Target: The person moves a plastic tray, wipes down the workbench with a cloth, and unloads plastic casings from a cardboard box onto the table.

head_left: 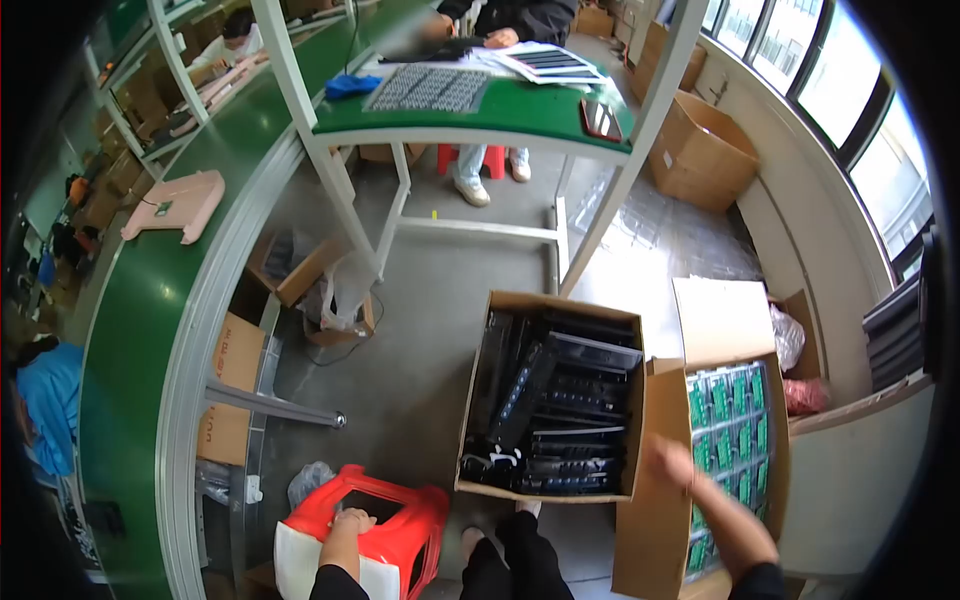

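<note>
- The left hand (350, 522) is gripping a red stool (378, 540) that is lying tipped at lower left, fingers curling over its edge.
- The right hand (672, 462), blurred, is hanging by the cardboard flap between two open cartons; whether its fingers are wide or narrow, I cannot tell.
- Under the right forearm, one carton (650, 530) is holding rows of green circuit boards (745, 420).
- Just left of it, the other carton (560, 304) is holding jumbled black plastic parts (590, 350).
- At left, a brown box (228, 375) is showing dark sideways lettering, too small to read surely.
- Above it, a long green desk (140, 310) is carrying a pink panel (175, 205).
- Farther off, a person (501, 38) is sitting at another green desk (530, 115), where a patterned grey sheet (430, 88) is lying.
</note>
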`<state>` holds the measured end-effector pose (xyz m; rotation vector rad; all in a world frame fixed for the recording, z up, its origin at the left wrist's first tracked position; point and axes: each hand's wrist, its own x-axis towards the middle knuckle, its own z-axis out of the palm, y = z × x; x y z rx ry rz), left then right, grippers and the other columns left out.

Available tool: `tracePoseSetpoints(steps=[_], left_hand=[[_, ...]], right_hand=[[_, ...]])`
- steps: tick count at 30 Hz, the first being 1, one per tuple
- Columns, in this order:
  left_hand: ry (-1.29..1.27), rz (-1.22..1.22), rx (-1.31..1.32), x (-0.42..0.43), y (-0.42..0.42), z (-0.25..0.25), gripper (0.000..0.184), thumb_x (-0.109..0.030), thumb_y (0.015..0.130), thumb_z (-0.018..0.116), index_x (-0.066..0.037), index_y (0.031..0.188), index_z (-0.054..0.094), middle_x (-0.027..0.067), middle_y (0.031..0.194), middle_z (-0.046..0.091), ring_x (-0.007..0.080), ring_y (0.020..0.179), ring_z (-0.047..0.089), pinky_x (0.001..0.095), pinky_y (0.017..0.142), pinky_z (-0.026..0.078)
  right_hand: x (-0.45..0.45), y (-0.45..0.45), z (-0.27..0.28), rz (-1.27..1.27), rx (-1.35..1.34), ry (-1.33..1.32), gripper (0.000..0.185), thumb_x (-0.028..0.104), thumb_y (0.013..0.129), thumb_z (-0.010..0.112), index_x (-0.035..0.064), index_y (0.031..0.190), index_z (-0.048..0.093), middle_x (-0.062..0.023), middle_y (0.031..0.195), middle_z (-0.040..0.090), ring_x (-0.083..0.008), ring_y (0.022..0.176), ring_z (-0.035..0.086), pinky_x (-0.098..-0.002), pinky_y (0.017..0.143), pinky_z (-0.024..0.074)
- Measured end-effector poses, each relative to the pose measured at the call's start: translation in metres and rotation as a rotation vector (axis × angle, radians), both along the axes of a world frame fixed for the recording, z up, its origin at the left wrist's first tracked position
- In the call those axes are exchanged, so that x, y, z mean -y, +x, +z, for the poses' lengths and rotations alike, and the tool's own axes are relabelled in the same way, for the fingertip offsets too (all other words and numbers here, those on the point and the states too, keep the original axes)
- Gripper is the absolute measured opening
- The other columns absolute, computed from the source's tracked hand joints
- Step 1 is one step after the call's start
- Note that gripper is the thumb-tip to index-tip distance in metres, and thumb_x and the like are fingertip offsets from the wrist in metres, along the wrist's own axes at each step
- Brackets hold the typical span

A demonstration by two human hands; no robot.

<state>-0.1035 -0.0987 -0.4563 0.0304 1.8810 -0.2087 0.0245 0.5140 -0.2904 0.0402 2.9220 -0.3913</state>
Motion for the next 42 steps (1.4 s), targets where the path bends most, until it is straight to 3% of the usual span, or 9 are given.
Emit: tracePoseSetpoints(steps=[4, 10, 15, 21, 28, 30, 35, 37, 42], left_hand=[[0.082, -0.111, -0.120, -0.029, -0.115, 0.012, 0.059, -0.052, 0.091, 0.028, -0.012, 0.131, 0.045, 0.0072, 0.139, 0.039, 0.0263, 0.129, 0.036, 0.0462, 0.104, 0.031], [0.090, -0.015, -0.184, -0.103, -0.214, 0.065, 0.057, -0.048, 0.092, 0.030, -0.011, 0.133, 0.043, 0.0065, 0.140, 0.038, 0.0251, 0.129, 0.036, 0.0467, 0.103, 0.032], [0.337, -0.006, -0.474, -0.117, -0.284, 0.041, 0.051, -0.047, 0.088, 0.042, -0.013, 0.126, 0.051, 0.0086, 0.137, 0.042, 0.0278, 0.127, 0.037, 0.0481, 0.102, 0.033], [0.333, 0.227, -1.092, -0.056, -0.251, 0.075, 0.058, -0.046, 0.080, 0.055, -0.019, 0.130, 0.043, 0.0126, 0.142, 0.031, 0.0320, 0.133, 0.023, 0.0491, 0.104, 0.025], [0.390, 1.645, -0.990, 0.064, -0.178, -0.035, 0.091, -0.069, 0.071, 0.055, -0.013, 0.139, 0.029, 0.0172, 0.138, 0.036, 0.0344, 0.128, 0.033, 0.0530, 0.099, 0.032], [1.293, 2.107, -0.359, 0.081, -0.161, -0.043, 0.088, -0.070, 0.072, 0.054, -0.014, 0.137, 0.034, 0.0107, 0.135, 0.043, 0.0315, 0.123, 0.040, 0.0518, 0.096, 0.036], [1.128, 2.278, 0.076, 0.078, -0.185, 0.004, 0.078, -0.073, 0.074, 0.044, -0.019, 0.130, 0.044, 0.0071, 0.131, 0.046, 0.0324, 0.120, 0.042, 0.0576, 0.094, 0.034], [1.087, 2.262, 0.117, 0.072, -0.201, 0.014, 0.078, -0.074, 0.074, 0.041, -0.019, 0.129, 0.045, 0.0073, 0.131, 0.046, 0.0327, 0.120, 0.042, 0.0590, 0.094, 0.034], [1.071, 2.197, 0.283, 0.063, -0.244, 0.018, 0.078, -0.074, 0.074, 0.040, -0.020, 0.130, 0.043, 0.0077, 0.133, 0.045, 0.0342, 0.121, 0.040, 0.0617, 0.094, 0.032]], right_hand=[[0.016, -0.346, 0.231, 0.216, -0.474, -0.322, 0.083, 0.004, 0.075, 0.060, 0.0157, 0.144, 0.013, -0.0159, 0.077, 0.061, -0.0281, 0.067, 0.061, -0.0367, 0.063, 0.0496], [0.095, -0.463, 0.464, -0.029, -0.936, -0.370, 0.050, 0.005, 0.079, 0.053, -0.0058, 0.126, 0.040, -0.0116, 0.078, 0.065, -0.0142, 0.068, 0.061, -0.0265, 0.063, 0.0495], [0.184, -0.322, 0.376, 0.556, -0.400, -0.659, 0.033, 0.001, 0.083, 0.048, 0.0003, 0.115, 0.056, -0.0093, 0.089, 0.064, -0.0122, 0.074, 0.059, -0.0245, 0.065, 0.0488], [0.246, -0.262, 0.399, 1.064, -0.531, -0.733, 0.022, 0.017, 0.087, 0.055, 0.0055, 0.104, 0.063, -0.0128, 0.099, 0.063, -0.0206, 0.089, 0.058, -0.0241, 0.075, 0.0463], [0.307, -0.330, 0.346, 0.440, -1.668, -0.587, 0.009, 0.006, 0.090, 0.050, 0.0092, 0.089, 0.059, -0.0061, 0.072, 0.055, -0.0129, 0.056, 0.047, -0.0261, 0.052, 0.0420], [0.300, -0.326, 0.320, 0.150, -0.681, -0.716, 0.021, 0.000, 0.079, 0.059, 0.0032, 0.099, 0.062, -0.0121, 0.083, 0.064, -0.0157, 0.079, 0.062, -0.0242, 0.067, 0.0484], [0.358, -0.256, -0.024, -0.817, 0.517, -1.218, 0.067, 0.028, 0.080, 0.068, 0.0012, 0.132, 0.034, -0.0107, 0.119, 0.052, -0.0218, 0.103, 0.054, -0.0303, 0.086, 0.0465], [0.404, -0.231, -0.092, -1.382, 0.816, -0.826, 0.080, 0.033, 0.076, 0.071, 0.0035, 0.134, 0.025, -0.0127, 0.130, 0.041, -0.0291, 0.114, 0.047, -0.0432, 0.087, 0.0465], [0.445, -0.316, -0.043, -1.570, 0.580, -1.170, 0.085, 0.035, 0.074, 0.072, 0.0063, 0.135, 0.020, -0.0124, 0.134, 0.034, -0.0330, 0.121, 0.038, -0.0527, 0.085, 0.0445]])
